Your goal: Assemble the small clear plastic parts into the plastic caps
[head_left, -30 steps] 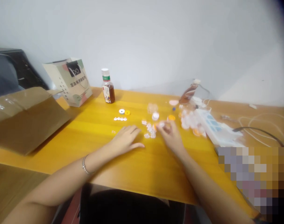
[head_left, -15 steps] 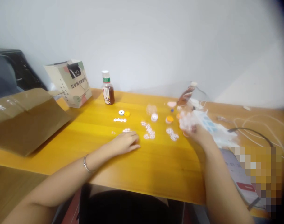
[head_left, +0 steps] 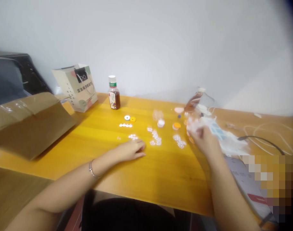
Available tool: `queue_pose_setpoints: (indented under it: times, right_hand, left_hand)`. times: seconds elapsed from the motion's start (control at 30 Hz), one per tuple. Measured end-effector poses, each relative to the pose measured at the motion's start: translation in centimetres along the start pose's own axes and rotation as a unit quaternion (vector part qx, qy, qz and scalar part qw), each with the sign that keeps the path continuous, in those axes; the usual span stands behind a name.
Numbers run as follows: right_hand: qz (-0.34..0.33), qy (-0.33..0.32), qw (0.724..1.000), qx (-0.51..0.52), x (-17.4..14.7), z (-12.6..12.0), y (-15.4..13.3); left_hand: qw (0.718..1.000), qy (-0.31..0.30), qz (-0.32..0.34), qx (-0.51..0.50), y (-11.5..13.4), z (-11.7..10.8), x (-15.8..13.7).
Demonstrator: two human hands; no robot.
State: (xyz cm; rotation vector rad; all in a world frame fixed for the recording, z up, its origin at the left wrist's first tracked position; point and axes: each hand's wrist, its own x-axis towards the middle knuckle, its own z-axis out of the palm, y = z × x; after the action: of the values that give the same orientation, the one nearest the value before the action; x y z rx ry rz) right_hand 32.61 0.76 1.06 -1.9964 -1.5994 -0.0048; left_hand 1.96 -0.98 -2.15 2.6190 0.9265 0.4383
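Note:
My left hand (head_left: 132,150) lies on the yellow tabletop, thumb apart from loosely bent fingers, holding nothing that shows. Just beyond it is a cluster of small white pieces (head_left: 133,137). At the right, the fingers of my right hand (head_left: 206,139) are drawn together at a blurred clear plastic item (head_left: 194,124); exactly what they grip is hard to make out. Between the hands lie white parts with holes (head_left: 156,138) and another such group (head_left: 179,141). Farther back are a white round piece (head_left: 161,123), an orange disc (head_left: 176,125), a white ring (head_left: 127,117) and a yellow ring (head_left: 132,119).
A bottle of dark drink (head_left: 114,96) stands near the wall, and another bottle (head_left: 195,100) leans at the right. A paper bag (head_left: 82,91) and an open cardboard box (head_left: 33,125) occupy the left. White cables (head_left: 262,134) and a plastic package (head_left: 229,138) lie right.
The view has shifted slightly, so the table items appear a little lower and farther right. My right hand has moved slightly at the clear plastic; my left hand stays resting on the table.

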Motion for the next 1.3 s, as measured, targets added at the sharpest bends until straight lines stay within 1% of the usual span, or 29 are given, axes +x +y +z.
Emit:
queue_pose_setpoints:
  times: [0.03,0.07,0.1,0.17,0.2,0.23,0.27,0.3,0.33,0.37,0.4,0.43,0.53,0.63,0.73,0.8,0.87,0.97,1.0,1.07,1.13,1.2,1.3]
  right_hand:
    - [-0.028,-0.013,0.999,0.019,-0.7,0.3,-1.2]
    - [-0.072,-0.044,0.996,0.037,-1.5,0.7,-2.4]
    - [-0.128,-0.091,0.986,0.058,-2.3,1.2,-3.5]
    - [-0.226,-0.172,0.955,0.083,-4.0,2.3,-5.5]
    - [-0.264,-0.216,0.936,0.092,-4.8,2.8,-6.3]
    - [-0.292,-0.251,0.917,0.102,-5.4,3.3,-6.9]
    - [-0.310,-0.274,0.904,0.111,-5.9,3.7,-7.2]
    - [-0.321,-0.290,0.894,0.120,-6.2,4.1,-7.5]
    - [-0.325,-0.302,0.887,0.127,-6.5,4.4,-7.6]
    - [-0.326,-0.310,0.883,0.133,-6.6,4.6,-7.6]
    - [-0.324,-0.315,0.881,0.137,-6.6,4.7,-7.5]
    - [-0.321,-0.318,0.881,0.141,-6.6,4.8,-7.5]
    - [-0.313,-0.324,0.880,0.150,-6.4,4.9,-7.3]
    - [-0.308,-0.327,0.879,0.157,-6.3,4.9,-7.4]
    - [-0.302,-0.332,0.879,0.161,-6.4,4.9,-7.4]
    - [-0.299,-0.334,0.879,0.162,-6.4,4.9,-7.5]
    - [-0.299,-0.335,0.879,0.164,-6.4,4.8,-7.5]
    - [-0.292,-0.338,0.879,0.169,-6.3,4.7,-7.4]
    - [-0.286,-0.338,0.880,0.171,-6.2,4.8,-7.4]
    - [-0.273,-0.332,0.885,0.178,-6.0,4.9,-7.3]
    - [-0.264,-0.323,0.890,0.186,-5.9,5.0,-7.2]
    - [-0.261,-0.319,0.890,0.193,-5.8,5.2,-7.1]
    - [-0.257,-0.320,0.891,0.197,-5.7,5.4,-7.0]
  left_hand:
    - [1.000,-0.001,0.001,0.002,0.1,0.0,0.0]
    - [1.000,-0.004,0.007,0.004,0.2,-0.1,0.0]
    - [1.000,-0.007,0.019,0.005,0.2,-0.3,0.1]
    - [0.999,0.011,0.034,0.008,-0.1,-1.0,0.2]
    - [0.999,0.039,0.027,0.011,-0.6,-1.6,0.3]
    - [0.996,0.085,0.001,0.018,-1.3,-2.2,0.3]
    - [0.988,0.145,-0.044,0.029,-2.2,-2.9,0.3]
    - [0.974,0.202,-0.093,0.044,-3.3,-3.6,0.2]
    - [0.961,0.235,-0.134,0.056,-4.5,-4.2,0.1]
    - [0.951,0.252,-0.167,0.066,-5.8,-4.7,-0.1]
    - [0.945,0.254,-0.195,0.074,-7.1,-5.1,-0.3]
    - [0.944,0.239,-0.215,0.078,-8.2,-5.4,-0.4]
    - [0.952,0.192,-0.227,0.068,-10.4,-5.4,-0.9]
    - [0.960,0.154,-0.227,0.055,-11.2,-5.1,-1.0]
    - [0.963,0.139,-0.225,0.048,-11.4,-5.1,-1.0]
    - [0.965,0.136,-0.219,0.044,-11.3,-5.4,-1.0]
    - [0.965,0.142,-0.216,0.045,-10.5,-5.7,-1.0]
    - [0.969,0.158,-0.187,0.029,-7.6,-5.4,-0.6]
    - [0.976,0.160,-0.149,-0.008,-6.2,-5.0,-0.4]
    - [0.989,0.114,-0.061,-0.078,-3.4,-3.8,0.2]
    - [0.993,0.074,-0.006,-0.091,-1.1,-2.2,0.7]
    - [0.996,0.041,0.017,-0.080,0.1,-0.8,1.1]
    - [0.998,0.016,0.018,-0.060,0.4,0.4,1.4]
